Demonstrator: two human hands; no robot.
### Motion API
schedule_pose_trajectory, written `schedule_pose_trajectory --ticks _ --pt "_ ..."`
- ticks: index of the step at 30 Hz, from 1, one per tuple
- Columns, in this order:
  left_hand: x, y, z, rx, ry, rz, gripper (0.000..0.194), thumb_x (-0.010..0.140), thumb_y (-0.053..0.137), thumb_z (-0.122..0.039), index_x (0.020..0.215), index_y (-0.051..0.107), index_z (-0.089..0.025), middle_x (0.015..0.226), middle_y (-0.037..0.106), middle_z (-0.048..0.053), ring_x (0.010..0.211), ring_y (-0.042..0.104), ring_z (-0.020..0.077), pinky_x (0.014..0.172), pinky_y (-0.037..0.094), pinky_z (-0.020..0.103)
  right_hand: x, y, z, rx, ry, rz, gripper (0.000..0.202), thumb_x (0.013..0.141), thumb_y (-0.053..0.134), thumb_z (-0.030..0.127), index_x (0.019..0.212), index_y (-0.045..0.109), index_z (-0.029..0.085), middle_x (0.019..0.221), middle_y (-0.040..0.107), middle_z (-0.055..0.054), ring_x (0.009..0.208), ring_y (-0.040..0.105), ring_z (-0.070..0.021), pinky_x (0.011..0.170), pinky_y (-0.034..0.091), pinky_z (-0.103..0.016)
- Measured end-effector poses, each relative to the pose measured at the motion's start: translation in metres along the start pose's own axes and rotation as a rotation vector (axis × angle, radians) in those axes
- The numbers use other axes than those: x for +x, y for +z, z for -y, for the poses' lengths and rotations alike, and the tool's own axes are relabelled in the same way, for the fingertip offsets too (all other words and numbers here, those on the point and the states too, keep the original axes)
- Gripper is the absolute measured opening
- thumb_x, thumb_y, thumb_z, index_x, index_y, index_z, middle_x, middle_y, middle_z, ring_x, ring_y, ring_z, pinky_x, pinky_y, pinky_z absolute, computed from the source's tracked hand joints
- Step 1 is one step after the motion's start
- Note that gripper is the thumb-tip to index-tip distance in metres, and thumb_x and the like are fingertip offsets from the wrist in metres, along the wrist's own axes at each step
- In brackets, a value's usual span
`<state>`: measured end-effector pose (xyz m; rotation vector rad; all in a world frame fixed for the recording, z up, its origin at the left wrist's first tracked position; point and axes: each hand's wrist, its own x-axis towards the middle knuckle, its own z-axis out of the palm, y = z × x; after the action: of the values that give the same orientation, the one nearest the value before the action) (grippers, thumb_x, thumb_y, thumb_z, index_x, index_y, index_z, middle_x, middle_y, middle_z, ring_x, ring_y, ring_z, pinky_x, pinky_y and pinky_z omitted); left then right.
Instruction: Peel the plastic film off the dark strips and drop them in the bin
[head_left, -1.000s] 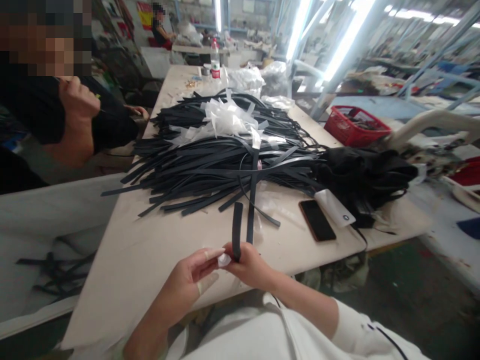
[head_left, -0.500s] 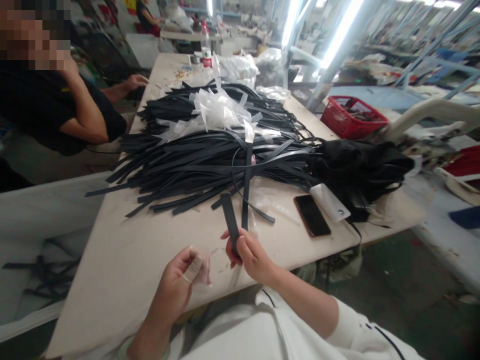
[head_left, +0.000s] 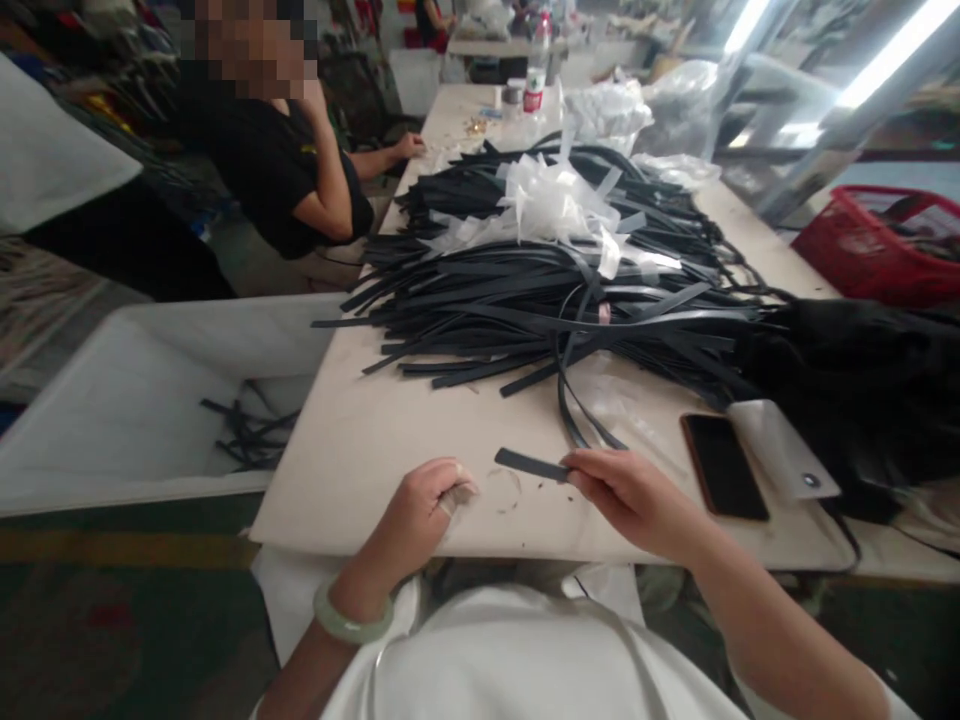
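My right hand [head_left: 634, 495] is closed, pinching a flat black strap [head_left: 529, 464] whose short end sticks out to the left over the table [head_left: 352, 450]. Two thin bands curve down from the pile of black straps [head_left: 465, 290] to just behind that hand. To the left, my left hand [head_left: 409, 520] is closed above the table's near edge, with a pale wrapping around its thumb. Whatever sits between its fingers is too small or hidden to make out. A heap of clear plastic strips [head_left: 551, 200] lies on the strap pile.
A phone [head_left: 724, 467] and a white case [head_left: 784, 450] lie right of my right hand, beside black fabric [head_left: 862, 390]. A white bin [head_left: 172, 350] with a few straps stands left. Farther off are a bottle [head_left: 535, 70], a red basket [head_left: 862, 245] and a seated person [head_left: 277, 180].
My view has turned left, bringing the bin into sight. The strap in my right hand has swung from upright to nearly level, pointing left. The plastic scrap seen at my left hand no longer shows.
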<state>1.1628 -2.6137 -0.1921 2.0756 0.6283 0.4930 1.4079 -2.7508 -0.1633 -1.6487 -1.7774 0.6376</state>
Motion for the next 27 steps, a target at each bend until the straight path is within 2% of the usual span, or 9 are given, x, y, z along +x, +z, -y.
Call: schedule_pose_trajectory --ticks 3,8,14,19,23,27 --pt "-0.007 -0.006 0.0 -0.016 0.013 0.015 0.019 0.092 0.055 -0.023 0.076 0.061 -0.017 0.073 0.058 0.0 0.072 0.055 0.0126 0.068 0.041 0.023 0.005 -0.001 0.008 -0.071 -0.031 0.103 0.023 0.099 0.04 0.023 0.096 0.062 0.017 0.072 0.062 -0.003 0.061 0.053 -0.0119 0.059 0.035 -0.025" --pt "-0.016 -0.014 -0.003 -0.047 0.051 0.028 0.019 0.093 0.057 -0.026 0.079 0.063 -0.016 0.076 0.061 0.001 0.075 0.058 0.013 0.07 0.042 0.023 0.013 -0.002 0.015 -0.145 -0.052 0.192 0.027 0.1 0.038 0.025 0.099 0.063 0.016 0.074 0.065 -0.005 0.064 0.056 -0.0145 0.06 0.034 -0.027" --pt "-0.019 -0.016 -0.002 -0.07 0.03 0.046 0.017 0.093 0.057 -0.026 0.08 0.064 -0.017 0.078 0.062 0.001 0.078 0.059 0.0128 0.073 0.044 0.023 0.018 -0.002 0.022 -0.204 -0.06 0.297 0.031 0.101 0.035 0.027 0.098 0.064 0.017 0.074 0.065 -0.005 0.064 0.058 -0.0151 0.06 0.032 -0.028" --pt "-0.018 -0.017 -0.002 -0.003 0.057 0.111 0.016 0.093 0.055 -0.021 0.08 0.064 -0.017 0.078 0.062 0.001 0.079 0.058 0.0135 0.074 0.044 0.024 0.022 -0.004 0.025 -0.298 -0.045 0.399 0.027 0.099 0.038 0.023 0.097 0.064 0.019 0.076 0.068 -0.005 0.066 0.061 -0.0152 0.06 0.03 -0.028" --pt "-0.011 -0.007 -0.005 0.17 0.123 0.179 0.01 0.091 0.057 -0.019 0.084 0.064 -0.016 0.083 0.063 0.004 0.087 0.057 0.0174 0.082 0.045 0.029 0.029 0.001 0.033 -0.407 -0.034 0.487 0.023 0.096 0.043 0.023 0.087 0.064 0.02 0.077 0.071 -0.005 0.067 0.064 -0.0158 0.058 0.026 -0.029" --pt "-0.007 0.008 -0.004 0.244 0.161 0.254 0.007 0.09 0.059 -0.018 0.086 0.064 -0.017 0.085 0.064 0.004 0.089 0.057 0.0185 0.084 0.045 0.03 0.037 0.023 0.039 -0.485 -0.048 0.562 0.021 0.095 0.046 0.024 0.086 0.064 0.019 0.078 0.073 -0.006 0.069 0.066 -0.0186 0.056 0.023 -0.03"
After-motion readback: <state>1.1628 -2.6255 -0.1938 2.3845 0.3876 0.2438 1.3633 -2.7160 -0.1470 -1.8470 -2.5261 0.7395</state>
